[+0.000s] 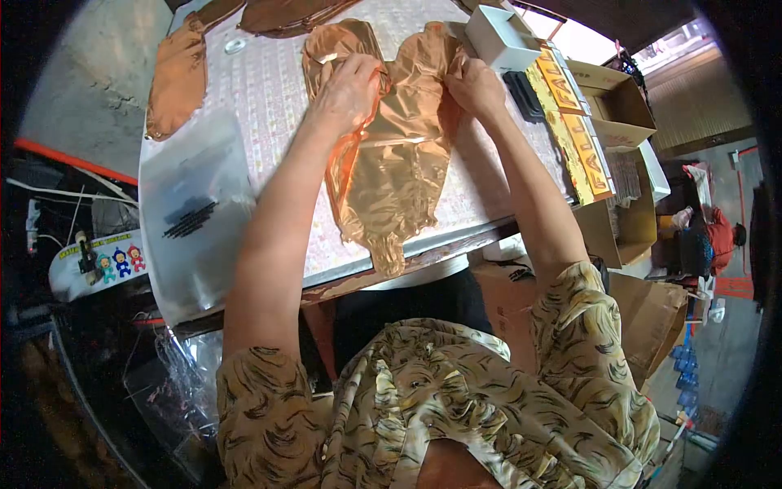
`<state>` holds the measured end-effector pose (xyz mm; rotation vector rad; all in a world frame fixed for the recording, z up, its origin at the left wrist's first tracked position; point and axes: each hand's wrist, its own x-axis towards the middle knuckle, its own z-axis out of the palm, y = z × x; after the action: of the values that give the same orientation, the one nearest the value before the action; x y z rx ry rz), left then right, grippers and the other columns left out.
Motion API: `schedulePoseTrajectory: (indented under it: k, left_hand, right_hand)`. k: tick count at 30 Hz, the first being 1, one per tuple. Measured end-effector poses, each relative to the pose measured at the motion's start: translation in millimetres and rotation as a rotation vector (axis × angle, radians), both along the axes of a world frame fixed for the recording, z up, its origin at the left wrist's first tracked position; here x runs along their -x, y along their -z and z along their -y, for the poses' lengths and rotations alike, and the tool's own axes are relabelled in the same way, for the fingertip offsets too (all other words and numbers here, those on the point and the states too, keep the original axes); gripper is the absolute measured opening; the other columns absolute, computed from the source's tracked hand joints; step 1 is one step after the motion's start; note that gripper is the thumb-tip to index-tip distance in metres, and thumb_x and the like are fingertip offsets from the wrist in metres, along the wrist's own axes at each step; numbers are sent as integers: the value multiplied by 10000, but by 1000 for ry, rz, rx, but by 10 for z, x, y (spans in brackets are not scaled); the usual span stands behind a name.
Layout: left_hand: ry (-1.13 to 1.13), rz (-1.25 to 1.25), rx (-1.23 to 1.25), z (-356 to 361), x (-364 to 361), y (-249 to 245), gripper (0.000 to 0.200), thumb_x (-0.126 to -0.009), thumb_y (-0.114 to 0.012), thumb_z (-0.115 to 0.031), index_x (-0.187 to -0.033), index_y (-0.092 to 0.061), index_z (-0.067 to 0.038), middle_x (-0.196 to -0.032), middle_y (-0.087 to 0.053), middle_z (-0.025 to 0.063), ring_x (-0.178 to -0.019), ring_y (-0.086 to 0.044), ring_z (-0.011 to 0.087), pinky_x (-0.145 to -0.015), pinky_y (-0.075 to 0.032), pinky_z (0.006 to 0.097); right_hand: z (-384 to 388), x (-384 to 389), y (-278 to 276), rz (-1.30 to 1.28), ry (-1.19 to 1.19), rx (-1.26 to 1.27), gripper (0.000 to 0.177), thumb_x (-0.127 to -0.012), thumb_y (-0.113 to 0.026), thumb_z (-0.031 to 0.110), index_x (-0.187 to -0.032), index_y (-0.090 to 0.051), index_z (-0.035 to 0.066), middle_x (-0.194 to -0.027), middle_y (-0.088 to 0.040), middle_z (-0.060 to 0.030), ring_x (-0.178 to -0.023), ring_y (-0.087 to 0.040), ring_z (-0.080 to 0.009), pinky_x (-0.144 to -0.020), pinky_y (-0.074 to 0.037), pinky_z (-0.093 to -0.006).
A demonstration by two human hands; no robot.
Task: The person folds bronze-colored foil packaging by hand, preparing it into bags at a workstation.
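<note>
At the upper left of the frame, saw a copper foil piece (177, 77) lying apart on the patterned table (269, 106), perhaps to leave working room, and a clear ring (235, 46) just beside it. Below these, at the middle left, made out a plastic sheet (195, 155) spread flat, with dark strips across it. Left of the upper middle, found the left hand (350, 90) over one upper lobe of the foil balloon (399, 163), fingers bent and partly drawn together, seemingly to steady and flatten the crinkled foil; could not tell whether pinching or only pressing. Found the foil balloon flat on the table, from the upper middle down to the near edge, long axis running nearly up and down the frame, two lobes pointing away from the body and narrow tail pointing towards it. On its upper right edge, found the right hand (479, 85) with fingers curled nearly closed, thumb and forefinger nipping the foil, likely to draw it taut against the left hand. At the upper right, saw a white box (501, 45), black pieces (524, 96) and yellow packs (570, 77), likely set aside within reach.
</note>
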<state>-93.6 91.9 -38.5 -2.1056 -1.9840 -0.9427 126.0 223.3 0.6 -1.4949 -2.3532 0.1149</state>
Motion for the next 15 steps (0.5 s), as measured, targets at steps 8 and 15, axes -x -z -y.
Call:
schedulePoseTrajectory:
  k: [8,15]
  left_hand:
    - [8,83,9,-16,-7,12,335,-987,-561,-171,-1310,-611,-99,-1355,-580,107,-1289,-558,287,-1151,-290,568]
    - [153,183,336,102,-8,-353,543,-902,-687,-180,-1425,-561,-106,-1474,-521,176,-1360,-473,359,-1145,-423,430]
  right_hand:
    - [206,378,-492,-460,-247,133,410,-864,-746,326,-843,-714,-83,-782,-692,-298,-777,-731,-422,-723,-563,-461]
    - [744,654,-597,-923,-849,964,325,-1076,-550,214,-1274,-598,-39,-1213,-701,-204,-1050,-722,-253,-976,-571,-380]
